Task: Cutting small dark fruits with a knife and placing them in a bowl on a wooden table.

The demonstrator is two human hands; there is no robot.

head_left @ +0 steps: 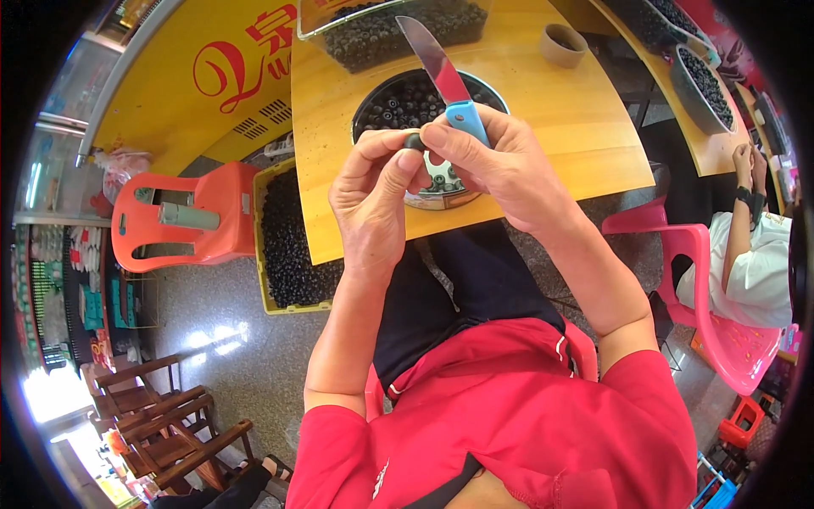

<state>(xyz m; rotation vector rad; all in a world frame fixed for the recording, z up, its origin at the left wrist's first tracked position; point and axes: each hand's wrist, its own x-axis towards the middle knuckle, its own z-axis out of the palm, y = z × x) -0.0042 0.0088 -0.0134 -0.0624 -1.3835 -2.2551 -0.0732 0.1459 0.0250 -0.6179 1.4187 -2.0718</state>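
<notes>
From the head view, here's the left hand [375, 185], thumb and forefinger pinched round a small, dark, rounded piece [414, 142]. And the right hand [502, 161] is right up against it, thumb tip at the piece, fingers closed round the light-blue plastic handle of a knife [465, 117], its shiny metal blade slanting up and away! Just beneath both hands, a round, silver-sided metal bowl [437, 202], dark pieces inside, sits on the yellow wooden worktop [585, 136]. Beyond the hands stands a clear plastic tub [309, 24] heaped with more; past the right hand, a brown, round, open-topped container [561, 56]. Over to the left hand's left, lower down, a yellow plastic crate [264, 263] brims with dark pieces, beside an orange-red plastic chair [222, 191].
</notes>
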